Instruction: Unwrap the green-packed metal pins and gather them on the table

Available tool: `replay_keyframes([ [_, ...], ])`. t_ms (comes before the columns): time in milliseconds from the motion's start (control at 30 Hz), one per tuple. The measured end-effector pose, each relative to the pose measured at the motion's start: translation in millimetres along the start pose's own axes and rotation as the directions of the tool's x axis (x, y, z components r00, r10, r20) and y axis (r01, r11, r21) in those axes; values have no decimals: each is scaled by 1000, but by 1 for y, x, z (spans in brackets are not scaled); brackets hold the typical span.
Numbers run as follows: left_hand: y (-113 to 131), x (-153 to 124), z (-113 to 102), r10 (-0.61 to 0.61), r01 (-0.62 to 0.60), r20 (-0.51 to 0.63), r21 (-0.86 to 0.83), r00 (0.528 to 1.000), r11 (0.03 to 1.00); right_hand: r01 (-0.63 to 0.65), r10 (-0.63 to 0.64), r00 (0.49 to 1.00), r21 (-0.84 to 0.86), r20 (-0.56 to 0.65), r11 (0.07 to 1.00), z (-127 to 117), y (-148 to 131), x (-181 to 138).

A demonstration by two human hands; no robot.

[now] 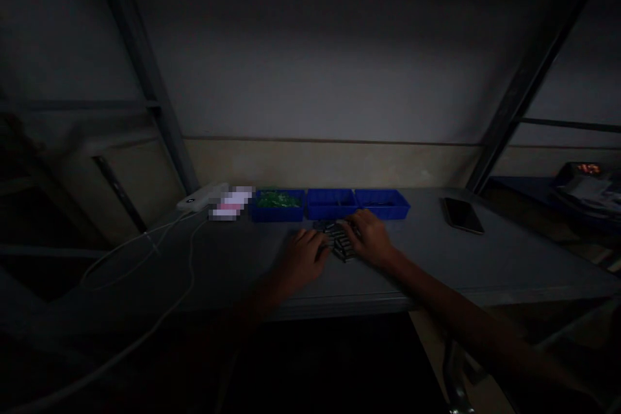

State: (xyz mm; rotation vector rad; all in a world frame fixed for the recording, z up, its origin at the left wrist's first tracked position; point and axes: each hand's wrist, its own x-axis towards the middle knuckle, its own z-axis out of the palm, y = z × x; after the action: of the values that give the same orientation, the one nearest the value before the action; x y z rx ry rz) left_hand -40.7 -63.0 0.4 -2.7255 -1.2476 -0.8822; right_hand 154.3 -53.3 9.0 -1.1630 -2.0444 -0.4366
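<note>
On the grey table lies a small pile of short, dark, shiny metal-looking pieces, too dim to name exactly. My left hand rests at the pile's left edge, its fingers bent and drawn together; whatever they pinch is hidden. From the right, my right hand reaches over the pile with curled fingers and the thumb close to them. Its fingertips touch the pieces, but what they grip cannot be made out. Just behind the hands stands a blue bin with a divider, with dark contents hard to see.
Left of it is a blue bin of green pieces; another blue bin stands to the right. A phone lies at the right. At the left are a white power strip, a blurred bright screen and a white cable.
</note>
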Motion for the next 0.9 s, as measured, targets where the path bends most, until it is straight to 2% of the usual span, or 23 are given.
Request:
replay_keyframes([
  [167,0,-3,-2,-49,44,48,86,998,995,-182,178,983,-129,-46,975,23,36,30],
  [300,1,-4,-2,-83,76,73,101,994,992,-219,209,975,-166,-73,961,35,51,34],
  [400,1,-2,-1,-95,87,83,92,992,992,-188,172,980,-173,-101,967,27,45,29],
  [500,1,0,0,-68,66,76,25,995,998,-121,114,991,-124,-65,985,9,23,14],
  [667,0,2,1,-33,32,-19,-81,999,996,139,-137,988,-23,68,990,-11,-21,-23],
  [767,0,2,2,13,-17,-51,-92,999,996,159,-155,985,-41,81,986,-12,-28,-32],
  [900,0,1,1,74,-78,-51,-88,996,993,162,-158,984,-52,81,985,-8,-22,-31],
])
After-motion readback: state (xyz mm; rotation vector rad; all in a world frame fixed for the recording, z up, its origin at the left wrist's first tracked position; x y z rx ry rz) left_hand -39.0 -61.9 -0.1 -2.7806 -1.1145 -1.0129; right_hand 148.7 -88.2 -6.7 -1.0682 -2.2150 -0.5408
